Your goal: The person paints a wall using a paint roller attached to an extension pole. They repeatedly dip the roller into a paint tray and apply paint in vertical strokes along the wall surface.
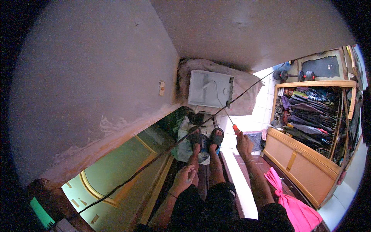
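Dark shorts (216, 201) and the person's own knees fill the lower edge, with a pink cloth (291, 205) just right of them. Above the knees, the right hand (243, 144) is clamped around a screwdriver (231, 121) with an orange handle, its thin shaft pointing up toward the grey box (210, 89) mounted high by the wall corner. That box is the landmark: the tip sits just below its right edge, and a black cable (162, 154) runs diagonally beneath it (crossing over the sandalled feet (208, 139)). Below and left of the box, the left hand (185, 176) hangs loosely curled, holding nothing I can make out. To work well here, I judge the shaft should stay in line with the screw, and the free hand could steady the box.
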A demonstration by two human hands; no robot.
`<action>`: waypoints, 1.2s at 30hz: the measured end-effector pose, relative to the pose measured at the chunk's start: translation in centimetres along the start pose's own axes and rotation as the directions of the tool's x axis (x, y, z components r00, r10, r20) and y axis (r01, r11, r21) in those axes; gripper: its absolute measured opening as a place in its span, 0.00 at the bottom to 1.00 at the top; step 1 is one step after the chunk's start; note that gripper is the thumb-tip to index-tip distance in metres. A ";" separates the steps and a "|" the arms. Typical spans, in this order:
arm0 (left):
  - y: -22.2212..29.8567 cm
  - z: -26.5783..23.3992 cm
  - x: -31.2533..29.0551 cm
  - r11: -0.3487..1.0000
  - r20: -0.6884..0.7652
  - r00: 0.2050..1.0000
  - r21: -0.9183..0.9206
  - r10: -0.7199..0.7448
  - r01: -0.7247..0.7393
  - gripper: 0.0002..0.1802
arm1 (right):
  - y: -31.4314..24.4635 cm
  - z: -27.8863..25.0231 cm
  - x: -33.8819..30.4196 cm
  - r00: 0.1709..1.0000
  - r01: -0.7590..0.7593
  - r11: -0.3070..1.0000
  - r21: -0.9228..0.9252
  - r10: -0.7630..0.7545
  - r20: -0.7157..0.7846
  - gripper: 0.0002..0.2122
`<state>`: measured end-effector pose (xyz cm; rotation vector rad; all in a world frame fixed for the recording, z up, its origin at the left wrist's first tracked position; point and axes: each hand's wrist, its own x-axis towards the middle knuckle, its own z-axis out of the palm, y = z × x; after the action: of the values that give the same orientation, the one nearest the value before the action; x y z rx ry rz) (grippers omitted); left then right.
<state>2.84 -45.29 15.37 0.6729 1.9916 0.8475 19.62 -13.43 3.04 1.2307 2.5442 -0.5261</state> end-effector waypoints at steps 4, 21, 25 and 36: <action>1.5 -0.2 0.8 0.999 0.002 1.000 -0.016 0.031 -0.031 0.15 | -4.0 1.3 0.0 0.991 -0.126 0.985 0.118 0.129 -0.020 0.18; 1.5 0.7 0.5 0.995 -0.029 1.000 -0.097 -0.007 0.004 0.14 | -7.9 3.2 -1.0 0.930 -0.322 0.924 0.208 0.266 0.255 0.34; 1.6 0.8 0.2 0.999 0.024 0.999 -0.043 0.032 -0.030 0.17 | -8.5 2.3 -2.6 0.911 -0.354 0.919 0.173 0.297 0.286 0.35; 4.2 -0.2 0.7 0.997 0.096 0.994 -0.047 -0.060 0.065 0.15 | -10.3 0.8 -0.2 0.938 -0.320 0.927 0.195 0.280 0.206 0.26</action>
<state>2.90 -42.22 18.38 0.6076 1.8905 0.8102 11.67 -19.81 4.49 1.5446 2.1410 -0.8262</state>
